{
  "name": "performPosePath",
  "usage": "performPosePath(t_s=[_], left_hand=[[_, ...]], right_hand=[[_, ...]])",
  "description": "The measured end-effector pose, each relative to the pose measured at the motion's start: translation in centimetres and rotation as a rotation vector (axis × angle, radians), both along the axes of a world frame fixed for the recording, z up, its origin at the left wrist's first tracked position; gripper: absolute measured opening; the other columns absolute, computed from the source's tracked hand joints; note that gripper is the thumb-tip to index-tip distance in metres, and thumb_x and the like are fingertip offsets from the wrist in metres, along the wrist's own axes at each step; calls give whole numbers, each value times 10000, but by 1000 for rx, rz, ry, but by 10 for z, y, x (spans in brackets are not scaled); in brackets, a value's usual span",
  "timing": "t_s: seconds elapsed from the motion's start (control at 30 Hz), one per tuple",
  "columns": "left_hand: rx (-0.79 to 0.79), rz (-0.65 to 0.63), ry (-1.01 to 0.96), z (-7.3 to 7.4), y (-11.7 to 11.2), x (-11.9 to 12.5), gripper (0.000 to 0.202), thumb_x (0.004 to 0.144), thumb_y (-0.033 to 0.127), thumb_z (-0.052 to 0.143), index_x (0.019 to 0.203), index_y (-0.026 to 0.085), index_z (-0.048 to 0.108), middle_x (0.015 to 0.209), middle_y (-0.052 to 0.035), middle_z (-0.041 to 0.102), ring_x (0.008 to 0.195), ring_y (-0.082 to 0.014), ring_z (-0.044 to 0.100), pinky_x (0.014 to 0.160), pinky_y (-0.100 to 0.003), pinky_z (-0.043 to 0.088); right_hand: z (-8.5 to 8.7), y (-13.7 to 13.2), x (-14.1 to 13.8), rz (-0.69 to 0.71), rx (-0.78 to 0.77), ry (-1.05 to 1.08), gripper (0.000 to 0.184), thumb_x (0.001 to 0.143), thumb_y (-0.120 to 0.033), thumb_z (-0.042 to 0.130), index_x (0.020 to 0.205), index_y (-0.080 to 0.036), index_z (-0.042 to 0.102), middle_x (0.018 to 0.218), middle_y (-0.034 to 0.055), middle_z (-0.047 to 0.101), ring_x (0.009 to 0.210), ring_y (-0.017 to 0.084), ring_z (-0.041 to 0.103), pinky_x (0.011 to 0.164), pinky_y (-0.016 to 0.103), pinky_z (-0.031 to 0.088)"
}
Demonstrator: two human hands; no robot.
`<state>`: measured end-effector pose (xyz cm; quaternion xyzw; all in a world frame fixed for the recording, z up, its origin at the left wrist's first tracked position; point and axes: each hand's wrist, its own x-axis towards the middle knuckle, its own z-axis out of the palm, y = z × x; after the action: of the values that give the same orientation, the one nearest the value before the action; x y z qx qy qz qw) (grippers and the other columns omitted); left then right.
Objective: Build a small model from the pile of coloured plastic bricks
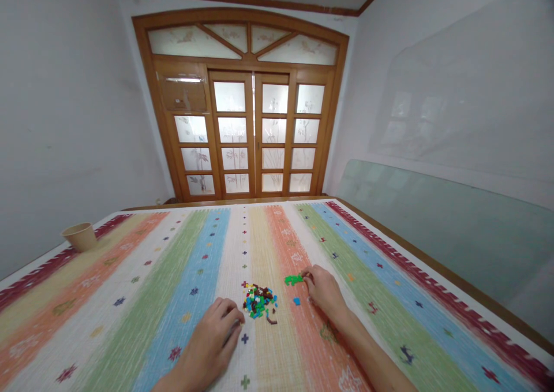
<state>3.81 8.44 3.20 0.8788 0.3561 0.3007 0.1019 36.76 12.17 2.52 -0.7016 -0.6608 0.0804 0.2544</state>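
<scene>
On the striped tablecloth lies a loose pile of small coloured toy bricks, mixed green, blue, brown, white and yellow. My left hand rests just left of this pile, fingers curled and pressed together; whatever is in them, if anything, is hidden. To the right of the pile sits a flat cluster of green toy bricks. The closed fingertips of my right hand pinch at its right end, seemingly on a green brick. A small blue brick lies alone below the green cluster.
A tan paper cup stands at the table's far left. The striped tablecloth covers the table. A pale green glass panel leans along the right wall. Wooden doors with glass panes are beyond the far edge.
</scene>
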Motion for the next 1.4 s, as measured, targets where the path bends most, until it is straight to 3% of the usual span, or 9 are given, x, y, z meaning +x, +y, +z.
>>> performPosePath(t_s=[0.77,1.4], left_hand=[[-11,4,27,1,0,0,171,989,141,509,973,238,649,1025,-73,674,949,-247,665,840,-380,563],[19,9,-5,4,-1,1,173,971,131,528,957,241,661,1008,-71,684,928,-239,671,822,-358,575]], right_hand=[[-8,6,5,71,56,29,248,911,-103,546,930,-168,784,993,102,772,923,207,710,809,261,460],[-2,5,4,54,4,45,268,932,-155,522,968,-176,787,1029,104,777,956,212,709,847,269,466]])
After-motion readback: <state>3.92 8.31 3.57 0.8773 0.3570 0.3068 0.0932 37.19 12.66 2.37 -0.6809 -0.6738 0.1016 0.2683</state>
